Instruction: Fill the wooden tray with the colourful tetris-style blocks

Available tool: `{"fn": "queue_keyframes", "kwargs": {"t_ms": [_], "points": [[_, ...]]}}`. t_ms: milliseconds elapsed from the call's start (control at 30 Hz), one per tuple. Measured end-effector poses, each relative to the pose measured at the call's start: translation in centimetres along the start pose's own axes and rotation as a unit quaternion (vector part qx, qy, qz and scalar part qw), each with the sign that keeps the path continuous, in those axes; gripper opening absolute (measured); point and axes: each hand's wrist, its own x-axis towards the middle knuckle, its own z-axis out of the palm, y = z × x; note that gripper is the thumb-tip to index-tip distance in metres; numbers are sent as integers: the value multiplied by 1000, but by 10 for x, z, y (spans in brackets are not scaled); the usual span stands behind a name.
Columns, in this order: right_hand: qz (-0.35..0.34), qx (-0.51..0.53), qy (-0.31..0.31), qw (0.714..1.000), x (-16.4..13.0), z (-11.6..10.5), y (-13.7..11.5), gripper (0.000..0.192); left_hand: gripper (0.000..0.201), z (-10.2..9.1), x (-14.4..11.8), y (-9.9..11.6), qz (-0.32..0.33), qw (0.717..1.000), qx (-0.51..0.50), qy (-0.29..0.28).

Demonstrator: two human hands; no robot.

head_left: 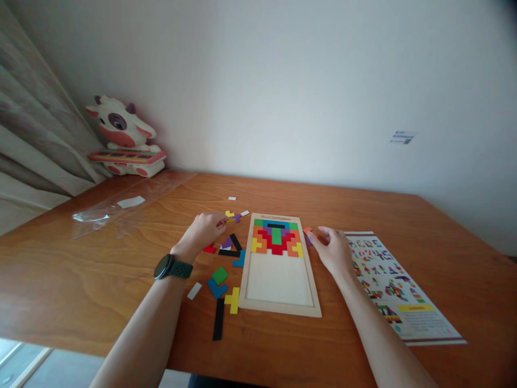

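From here I can't tell whether the left hand, by yellow pieces, or right hand, by an orange piece, grips; flanking the board, such thin bits probably want light edge pinches.

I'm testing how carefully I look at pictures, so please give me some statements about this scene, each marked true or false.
1. The near part of the wooden tray is bare. True.
2. The watch is on the right wrist. False: the watch is on the left wrist.
3. The printed sheet lies to the right of the tray. True.
4. The loose green piece lies to the right of the tray. False: the loose green piece lies to the left of the tray.
5. The cow toy has a keyboard at its front. True.
6. The right hand is over the tray's bare part. False: the right hand is beside the tray, close to an orange piece.
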Motion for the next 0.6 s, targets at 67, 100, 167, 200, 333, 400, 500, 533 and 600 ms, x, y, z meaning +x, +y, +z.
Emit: {"fn": "queue_keyframes", "kwargs": {"t_ms": [67, 100, 167, 200, 333, 400, 500, 533, 600], "points": [[-19, -25, 13, 999, 1, -3, -12, 45, 23, 7, 2, 4, 36, 994, -96, 31], [-41, -16, 10, 999, 0, -4, -20, 41, 23, 11, 3, 8, 58, 986, -151, 39], [-96, 45, -23, 994, -2, -8, -37, 31, 22, 18, 2, 21, 99, 961, -256, 29], [-123, 73, -47, 989, -4, -9, -45, 27, 21, 21, 1, 29, 113, 949, -294, 17], [-210, 129, -122, 961, -16, -10, -75, 22, 18, 28, -7, 59, 198, 915, -351, -14], [-242, 149, -148, 947, -22, -9, -85, 21, 17, 29, -10, 69, 247, 902, -354, -25], [-263, 162, -162, 937, -26, -8, -90, 15, 18, 30, -11, 73, 291, 890, -349, -36], [-266, 163, -159, 937, -26, -8, -90, 14, 18, 31, -10, 72, 300, 891, -340, -35], [-276, 162, -164, 933, -26, -10, -89, 14, 17, 33, -8, 67, 315, 901, -298, -21]]}}
